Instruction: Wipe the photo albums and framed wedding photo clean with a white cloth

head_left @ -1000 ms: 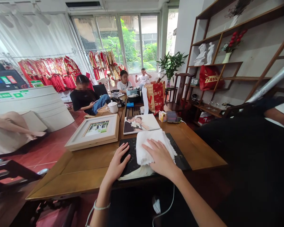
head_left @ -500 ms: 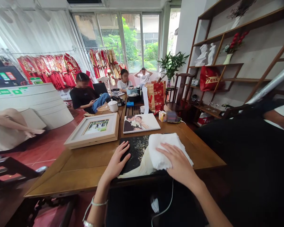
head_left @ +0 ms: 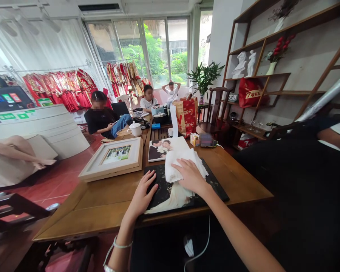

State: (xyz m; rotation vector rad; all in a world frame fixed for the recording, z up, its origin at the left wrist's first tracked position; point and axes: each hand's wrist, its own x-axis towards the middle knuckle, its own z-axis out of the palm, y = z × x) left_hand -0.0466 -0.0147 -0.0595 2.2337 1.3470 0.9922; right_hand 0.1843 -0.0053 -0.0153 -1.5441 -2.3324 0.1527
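Observation:
A dark photo panel [head_left: 217, 189] with pale specks and a white, flowing dress-like shape lies at the table's near edge. On its left side rests my left hand [head_left: 144, 190], fingers spread and flat, holding nothing. My right hand [head_left: 191, 175] presses a folded white cloth [head_left: 197, 158] against the panel's upper middle, moving it under the palm and fingers. The cloth covers part of the panel and overlaps the lower edge of a couple's photo panel [head_left: 156, 152] behind it. To the left, a light wooden frame [head_left: 138, 162] with a small photo lies flat.
The wooden table [head_left: 102, 202] also carries a white lidded cup [head_left: 135, 129], a red-and-gold bag [head_left: 187, 117], a small box [head_left: 195, 139] and a phone [head_left: 208, 140]. Several people sit beyond and beside it. A dark-clothed person [head_left: 294, 181] is close on the right.
My right hand has slid the white cloth left and away from me across the dark panel, uncovering its right side. My left hand stays on the panel's left side.

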